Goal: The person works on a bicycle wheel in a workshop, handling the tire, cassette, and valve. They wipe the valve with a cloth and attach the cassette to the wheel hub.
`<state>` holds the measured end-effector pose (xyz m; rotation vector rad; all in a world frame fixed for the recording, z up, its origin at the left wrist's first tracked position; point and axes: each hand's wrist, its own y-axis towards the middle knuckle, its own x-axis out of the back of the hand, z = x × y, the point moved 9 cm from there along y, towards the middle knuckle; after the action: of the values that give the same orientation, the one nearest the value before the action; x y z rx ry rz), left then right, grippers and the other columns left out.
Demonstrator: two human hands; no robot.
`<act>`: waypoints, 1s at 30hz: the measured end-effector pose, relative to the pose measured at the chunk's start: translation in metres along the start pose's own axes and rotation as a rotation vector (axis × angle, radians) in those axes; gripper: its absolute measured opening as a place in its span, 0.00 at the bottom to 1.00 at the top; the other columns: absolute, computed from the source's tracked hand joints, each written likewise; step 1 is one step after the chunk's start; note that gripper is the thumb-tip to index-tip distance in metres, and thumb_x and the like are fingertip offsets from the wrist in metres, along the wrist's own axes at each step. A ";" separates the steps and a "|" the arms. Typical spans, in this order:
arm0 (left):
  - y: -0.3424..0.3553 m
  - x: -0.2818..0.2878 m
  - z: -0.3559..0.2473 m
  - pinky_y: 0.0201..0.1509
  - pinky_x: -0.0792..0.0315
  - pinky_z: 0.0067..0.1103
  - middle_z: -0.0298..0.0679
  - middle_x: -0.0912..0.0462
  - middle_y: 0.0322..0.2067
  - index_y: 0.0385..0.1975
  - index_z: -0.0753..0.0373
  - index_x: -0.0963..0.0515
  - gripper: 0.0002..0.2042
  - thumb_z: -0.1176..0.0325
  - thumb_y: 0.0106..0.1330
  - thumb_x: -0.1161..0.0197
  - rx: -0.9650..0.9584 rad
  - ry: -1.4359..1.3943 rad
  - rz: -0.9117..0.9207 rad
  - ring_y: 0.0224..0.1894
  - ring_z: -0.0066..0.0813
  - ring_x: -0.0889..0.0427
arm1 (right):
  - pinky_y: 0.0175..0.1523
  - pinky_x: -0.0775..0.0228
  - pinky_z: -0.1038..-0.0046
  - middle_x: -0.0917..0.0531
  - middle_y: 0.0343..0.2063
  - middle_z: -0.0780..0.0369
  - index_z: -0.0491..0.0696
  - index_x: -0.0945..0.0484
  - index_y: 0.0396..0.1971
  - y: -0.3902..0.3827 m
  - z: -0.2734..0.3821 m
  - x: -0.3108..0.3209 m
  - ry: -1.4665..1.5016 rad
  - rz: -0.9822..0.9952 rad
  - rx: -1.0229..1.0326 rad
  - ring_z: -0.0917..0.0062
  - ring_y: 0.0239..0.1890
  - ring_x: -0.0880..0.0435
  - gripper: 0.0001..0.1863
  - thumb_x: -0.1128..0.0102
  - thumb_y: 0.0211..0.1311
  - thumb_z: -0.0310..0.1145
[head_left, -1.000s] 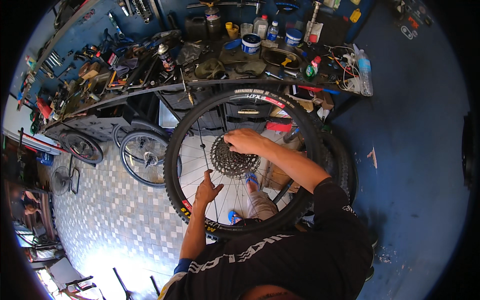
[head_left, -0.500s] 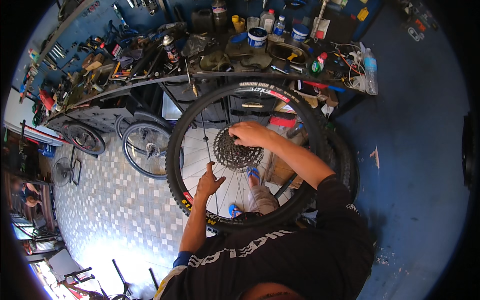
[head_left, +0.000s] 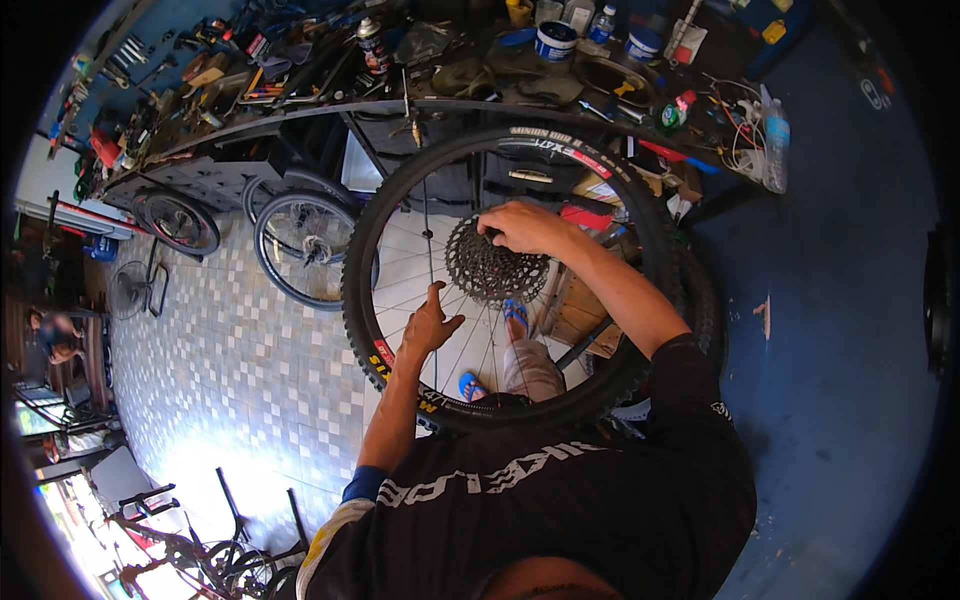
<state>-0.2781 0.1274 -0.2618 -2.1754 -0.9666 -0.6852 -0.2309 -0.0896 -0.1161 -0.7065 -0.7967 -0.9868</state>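
A bicycle wheel (head_left: 362, 210) with a knobby black tire is in front of my body, its spokes and hub facing up toward me. At its middle sits a large dark cassette (head_left: 497, 275). My right hand (head_left: 525, 228) rests over the upper part of the cassette, fingers curled in near the hub; what they pinch, if anything, is hidden. My left hand (head_left: 428, 325) is over the spokes on the left side, index finger stretched out and thumb apart. A thin dark rod (head_left: 428, 235) with a small black knob runs down to that fingertip.
A cluttered workbench (head_left: 330, 112) curves along the far side, with a spray can (head_left: 372, 45), tubs and a water bottle (head_left: 775, 150). More wheels (head_left: 305, 245) lean beneath it at left. A blue wall (head_left: 830, 330) stands at right. Bicycle parts (head_left: 210, 560) are at lower left.
The whole view has shifted, so bench, wheel and hands appear higher and farther right. Both hands keep nearly the same pose over the wheel.
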 end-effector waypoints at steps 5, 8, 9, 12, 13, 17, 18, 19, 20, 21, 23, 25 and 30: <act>0.000 0.001 -0.002 0.48 0.20 0.44 0.53 0.14 0.31 0.71 0.57 0.43 0.41 0.57 0.62 0.24 -0.018 0.013 -0.015 0.41 0.59 0.12 | 0.53 0.21 0.57 0.12 0.46 0.53 0.46 0.17 0.50 0.008 0.002 -0.005 -0.031 0.018 0.060 0.54 0.51 0.13 0.17 0.29 0.60 0.25; 0.000 0.000 0.000 0.48 0.20 0.45 0.54 0.13 0.31 0.70 0.57 0.43 0.41 0.57 0.62 0.24 -0.011 0.019 -0.014 0.41 0.60 0.12 | 0.52 0.21 0.57 0.12 0.46 0.52 0.46 0.17 0.49 0.008 0.001 -0.006 -0.042 0.027 0.039 0.54 0.50 0.13 0.17 0.28 0.60 0.25; 0.000 0.001 -0.001 0.48 0.20 0.45 0.54 0.13 0.32 0.70 0.57 0.43 0.41 0.57 0.62 0.24 -0.009 0.019 -0.011 0.41 0.60 0.12 | 0.52 0.21 0.57 0.12 0.46 0.52 0.46 0.17 0.49 0.008 0.001 -0.007 -0.047 0.027 0.044 0.54 0.50 0.13 0.17 0.28 0.60 0.25; 0.000 0.001 -0.002 0.48 0.20 0.45 0.54 0.13 0.31 0.70 0.57 0.43 0.41 0.57 0.62 0.24 -0.013 0.007 -0.011 0.41 0.60 0.12 | 0.52 0.21 0.57 0.12 0.46 0.52 0.46 0.17 0.50 0.010 0.001 -0.008 -0.045 0.043 0.048 0.54 0.51 0.13 0.17 0.28 0.60 0.25; -0.001 0.001 -0.002 0.48 0.20 0.45 0.53 0.13 0.31 0.70 0.57 0.43 0.41 0.57 0.62 0.24 -0.018 0.006 -0.014 0.41 0.60 0.12 | 0.53 0.21 0.57 0.12 0.46 0.52 0.47 0.17 0.50 0.010 0.000 -0.008 -0.035 0.058 0.040 0.54 0.51 0.13 0.17 0.28 0.60 0.25; -0.002 0.003 -0.002 0.48 0.20 0.45 0.53 0.12 0.31 0.70 0.56 0.42 0.40 0.57 0.62 0.24 -0.023 -0.001 -0.023 0.41 0.60 0.12 | 0.54 0.21 0.57 0.12 0.46 0.52 0.48 0.17 0.51 0.010 0.004 -0.004 -0.034 0.105 0.008 0.55 0.51 0.13 0.18 0.28 0.60 0.26; -0.002 0.003 -0.004 0.48 0.20 0.45 0.53 0.12 0.31 0.70 0.56 0.42 0.40 0.58 0.62 0.24 -0.022 -0.004 -0.021 0.41 0.60 0.12 | 0.54 0.21 0.57 0.12 0.46 0.52 0.48 0.17 0.51 0.011 0.002 -0.005 -0.027 0.107 0.003 0.55 0.52 0.13 0.18 0.28 0.60 0.26; -0.002 0.003 -0.004 0.48 0.20 0.45 0.54 0.12 0.32 0.70 0.56 0.42 0.40 0.58 0.62 0.24 -0.018 0.001 -0.019 0.41 0.61 0.12 | 0.55 0.22 0.57 0.12 0.46 0.52 0.47 0.17 0.51 0.011 0.001 -0.005 -0.020 0.109 -0.003 0.55 0.52 0.13 0.18 0.28 0.60 0.27; -0.001 0.003 -0.004 0.49 0.20 0.45 0.54 0.12 0.32 0.70 0.56 0.42 0.40 0.58 0.62 0.24 -0.013 0.005 -0.018 0.41 0.61 0.12 | 0.55 0.22 0.57 0.12 0.46 0.52 0.47 0.17 0.51 0.012 0.000 -0.005 -0.013 0.111 -0.007 0.54 0.52 0.14 0.18 0.27 0.60 0.27; -0.001 0.003 -0.003 0.49 0.20 0.45 0.54 0.12 0.32 0.70 0.56 0.42 0.40 0.58 0.62 0.24 -0.007 0.010 -0.018 0.42 0.61 0.12 | 0.56 0.22 0.57 0.12 0.47 0.52 0.47 0.17 0.51 0.012 0.000 -0.005 -0.019 0.107 -0.005 0.55 0.53 0.14 0.18 0.27 0.60 0.27; -0.001 0.003 -0.003 0.49 0.20 0.45 0.55 0.12 0.33 0.70 0.56 0.42 0.40 0.57 0.62 0.24 -0.010 0.009 -0.020 0.42 0.61 0.11 | 0.57 0.22 0.57 0.12 0.47 0.52 0.46 0.17 0.51 0.013 -0.001 -0.005 -0.031 0.099 -0.002 0.55 0.54 0.14 0.18 0.27 0.60 0.28; -0.001 0.002 -0.001 0.50 0.20 0.45 0.55 0.12 0.34 0.70 0.55 0.42 0.40 0.57 0.62 0.24 -0.004 0.005 -0.015 0.42 0.61 0.11 | 0.57 0.23 0.57 0.12 0.47 0.52 0.46 0.17 0.51 0.013 -0.001 -0.004 -0.023 0.090 0.009 0.55 0.54 0.14 0.18 0.27 0.61 0.29; -0.001 0.003 -0.002 0.50 0.20 0.46 0.56 0.12 0.34 0.70 0.56 0.42 0.40 0.57 0.62 0.25 -0.010 -0.008 -0.014 0.42 0.61 0.12 | 0.57 0.23 0.57 0.12 0.47 0.53 0.45 0.17 0.50 0.012 -0.006 -0.004 0.008 0.061 0.014 0.55 0.53 0.14 0.18 0.26 0.60 0.30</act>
<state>-0.2773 0.1278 -0.2581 -2.1832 -0.9853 -0.6894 -0.2195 -0.0884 -0.1244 -0.7103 -0.7699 -0.9280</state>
